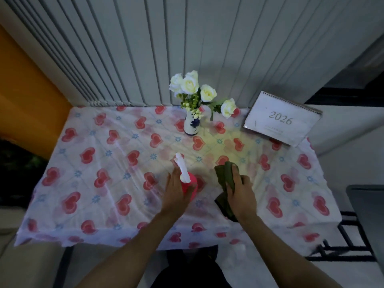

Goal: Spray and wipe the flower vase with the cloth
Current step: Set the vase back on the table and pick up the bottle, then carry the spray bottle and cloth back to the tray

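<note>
Gripping pink spray bottle (pixel 190 187) in left hand (pixel 176 194), green cloth (pixel 225 179) in right hand (pixel 241 191); calendar (pixel 280 119) reading "2026".

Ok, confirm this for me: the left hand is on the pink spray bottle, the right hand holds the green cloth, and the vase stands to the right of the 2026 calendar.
One thing is off. In the head view the vase stands to the left of the 2026 calendar, not the right. The rest holds: the left hand is on the pink spray bottle, and the right hand holds the green cloth.
</note>
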{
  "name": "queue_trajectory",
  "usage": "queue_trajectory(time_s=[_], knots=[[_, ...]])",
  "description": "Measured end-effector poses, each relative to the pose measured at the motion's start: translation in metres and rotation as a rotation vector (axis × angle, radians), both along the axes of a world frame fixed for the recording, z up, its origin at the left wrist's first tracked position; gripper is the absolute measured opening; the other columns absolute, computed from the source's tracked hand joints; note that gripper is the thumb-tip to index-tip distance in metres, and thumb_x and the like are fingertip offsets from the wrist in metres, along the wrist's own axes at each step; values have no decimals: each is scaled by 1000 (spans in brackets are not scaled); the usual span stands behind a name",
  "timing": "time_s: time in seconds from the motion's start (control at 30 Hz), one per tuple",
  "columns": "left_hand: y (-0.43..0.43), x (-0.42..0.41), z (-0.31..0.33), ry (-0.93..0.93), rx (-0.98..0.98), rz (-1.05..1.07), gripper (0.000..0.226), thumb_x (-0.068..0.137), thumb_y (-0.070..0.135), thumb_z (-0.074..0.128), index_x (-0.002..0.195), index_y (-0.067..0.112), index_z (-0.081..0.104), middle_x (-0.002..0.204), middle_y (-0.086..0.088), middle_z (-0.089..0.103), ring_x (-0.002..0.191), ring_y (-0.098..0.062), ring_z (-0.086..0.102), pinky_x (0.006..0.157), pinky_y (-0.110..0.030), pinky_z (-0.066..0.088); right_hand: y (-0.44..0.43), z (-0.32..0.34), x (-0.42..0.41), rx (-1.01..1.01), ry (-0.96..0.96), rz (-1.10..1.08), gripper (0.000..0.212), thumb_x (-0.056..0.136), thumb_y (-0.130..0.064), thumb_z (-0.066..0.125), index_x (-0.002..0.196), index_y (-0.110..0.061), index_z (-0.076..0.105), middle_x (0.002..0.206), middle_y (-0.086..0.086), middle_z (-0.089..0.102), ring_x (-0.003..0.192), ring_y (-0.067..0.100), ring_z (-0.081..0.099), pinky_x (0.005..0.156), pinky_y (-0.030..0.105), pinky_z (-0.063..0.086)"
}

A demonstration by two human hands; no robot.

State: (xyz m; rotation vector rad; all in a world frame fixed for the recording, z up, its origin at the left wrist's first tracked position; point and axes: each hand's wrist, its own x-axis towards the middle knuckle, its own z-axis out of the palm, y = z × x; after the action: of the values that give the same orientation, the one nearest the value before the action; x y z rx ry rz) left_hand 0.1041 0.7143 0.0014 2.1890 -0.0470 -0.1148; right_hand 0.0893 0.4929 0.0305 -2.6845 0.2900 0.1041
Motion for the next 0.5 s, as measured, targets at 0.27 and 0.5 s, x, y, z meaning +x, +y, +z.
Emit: queue_trajectory(time_s=[0.27, 0.5], knots=[[-25, 5, 7, -50, 14, 14, 42, 95, 40, 51, 109, 1, 58, 102, -21, 62, 99, -44, 58, 93, -69, 46, -26, 32, -27, -15, -58, -103, 68, 99, -27, 52, 156, -17, 17, 120, 19, 53, 79, 34, 59, 63, 42, 54], [-105, 6, 42, -148, -37, -242, 42, 93, 44, 49, 105, 6, 61, 94, -11, 64, 85, -33, 61, 74, -52, 53, -91, 49, -59, 96, -16, -333, 64, 97, -30, 55, 152, -13, 26, 127, 16, 54, 104, 31, 58, 85, 41, 51]])
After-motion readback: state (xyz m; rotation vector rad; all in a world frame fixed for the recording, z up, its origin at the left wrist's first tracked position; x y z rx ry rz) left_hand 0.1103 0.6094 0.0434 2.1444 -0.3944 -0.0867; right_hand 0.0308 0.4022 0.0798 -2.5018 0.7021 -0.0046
